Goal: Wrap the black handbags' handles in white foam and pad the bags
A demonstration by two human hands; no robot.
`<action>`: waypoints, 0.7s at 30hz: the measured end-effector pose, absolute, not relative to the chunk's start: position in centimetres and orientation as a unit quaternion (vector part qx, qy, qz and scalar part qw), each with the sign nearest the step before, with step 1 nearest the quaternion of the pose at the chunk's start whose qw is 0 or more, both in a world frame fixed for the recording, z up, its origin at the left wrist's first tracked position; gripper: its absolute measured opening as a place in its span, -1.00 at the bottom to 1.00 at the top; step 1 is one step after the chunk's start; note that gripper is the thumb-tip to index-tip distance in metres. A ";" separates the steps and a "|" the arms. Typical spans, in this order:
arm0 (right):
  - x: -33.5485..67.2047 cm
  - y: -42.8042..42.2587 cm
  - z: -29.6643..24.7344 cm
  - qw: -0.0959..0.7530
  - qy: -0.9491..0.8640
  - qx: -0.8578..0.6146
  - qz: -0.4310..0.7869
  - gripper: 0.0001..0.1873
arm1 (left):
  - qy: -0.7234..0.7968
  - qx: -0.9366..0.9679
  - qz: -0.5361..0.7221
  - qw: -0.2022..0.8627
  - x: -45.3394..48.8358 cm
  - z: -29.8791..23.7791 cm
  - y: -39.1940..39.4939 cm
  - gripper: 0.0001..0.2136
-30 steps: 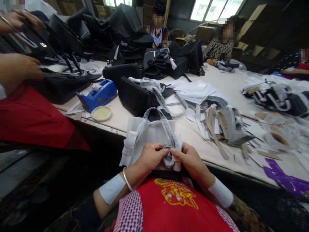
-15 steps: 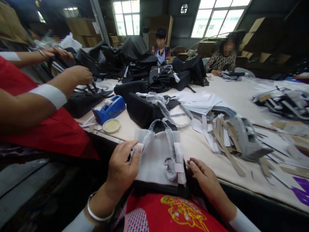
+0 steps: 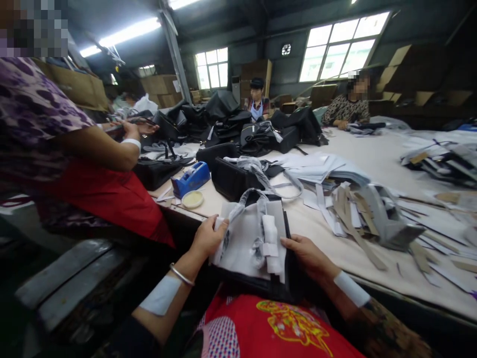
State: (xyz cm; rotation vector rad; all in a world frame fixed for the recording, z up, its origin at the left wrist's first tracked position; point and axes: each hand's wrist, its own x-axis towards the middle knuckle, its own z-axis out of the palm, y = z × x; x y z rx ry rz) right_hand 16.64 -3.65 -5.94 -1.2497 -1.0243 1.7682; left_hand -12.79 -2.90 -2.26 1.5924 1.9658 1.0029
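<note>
A black handbag (image 3: 257,284) rests tilted against the table's near edge, close to my body. Over its face lies a white foam sheet (image 3: 244,238), and its handles (image 3: 240,209) are wrapped in clear plastic. A white wrapped roll (image 3: 271,243) with a band round it sits on the sheet's right part. My left hand (image 3: 208,237) is closed on the bag's left edge, thumb on the white wrapping. On the other side, my right hand (image 3: 307,253) grips the bag's right edge; its lower fingers are hidden behind the bag.
Beyond the bag stand a blue tape dispenser (image 3: 192,179), a round pale dish (image 3: 193,200) and another black bag (image 3: 231,181). White sheets (image 3: 316,166), cardboard strips (image 3: 352,214) and a grey holder (image 3: 391,223) lie to the right. A co-worker in a red apron (image 3: 115,199) stands at left.
My right hand has come in from beside the bag onto its right edge. The view has tilted up, showing more of the co-worker at left, whose arms have moved farther away.
</note>
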 end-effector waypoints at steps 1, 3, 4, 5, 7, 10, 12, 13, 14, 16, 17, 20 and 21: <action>16.5 -4.2 -5.9 0.380 -0.373 -0.475 0.700 -0.59 | 0.685 0.610 0.355 0.177 -12.6 -1.6 -2.8 -0.56; 16.5 -5.1 -5.7 0.403 -0.334 -0.471 0.710 -0.67 | 0.600 0.724 0.318 0.122 -11.3 -0.5 -2.7 -0.63; 16.6 -5.5 -5.6 0.412 -0.324 -0.470 0.710 -0.69 | 0.551 0.779 0.284 0.097 -10.3 -0.2 -2.5 -0.66; 16.8 -5.9 -5.4 0.421 -0.320 -0.468 0.708 -0.69 | 0.511 0.820 0.245 0.078 -9.2 0.0 -2.3 -0.68; 17.0 -6.5 -5.0 0.437 -0.325 -0.456 0.704 -0.68 | 0.488 0.849 0.193 0.060 -6.7 0.1 -1.7 -0.72; 17.5 -7.5 -3.7 0.471 -0.332 -0.445 0.686 -0.67 | 0.487 0.850 0.186 0.078 -3.5 0.3 -0.6 -0.76; 18.3 -8.4 -1.9 0.494 -0.345 -0.444 0.663 -0.66 | 0.461 0.857 0.201 0.106 -2.1 0.8 -0.1 -0.75; 19.0 -8.9 -0.7 0.502 -0.359 -0.452 0.644 -0.66 | 0.448 0.860 0.212 0.118 -1.5 1.4 0.1 -0.72; 19.9 -9.6 0.8 0.509 -0.377 -0.466 0.618 -0.67 | 0.437 0.862 0.223 0.127 -1.0 2.0 0.1 -0.68; 22.0 -11.0 4.3 0.514 -0.419 -0.520 0.539 -0.69 | 0.405 0.854 0.276 0.176 -0.2 3.3 -0.2 -0.58; 23.1 -11.7 6.2 0.508 -0.440 -0.551 0.494 -0.70 | 0.383 0.838 0.319 0.224 0.0 3.9 -0.5 -0.55; 25.2 -13.0 11.4 0.465 -0.512 -0.623 0.366 -0.71 | 0.303 0.732 0.437 0.425 0.2 4.9 -1.5 -0.53; 25.1 -13.0 12.8 0.448 -0.543 -0.635 0.318 -0.70 | 0.282 0.683 0.451 0.500 0.2 4.9 -1.8 -0.52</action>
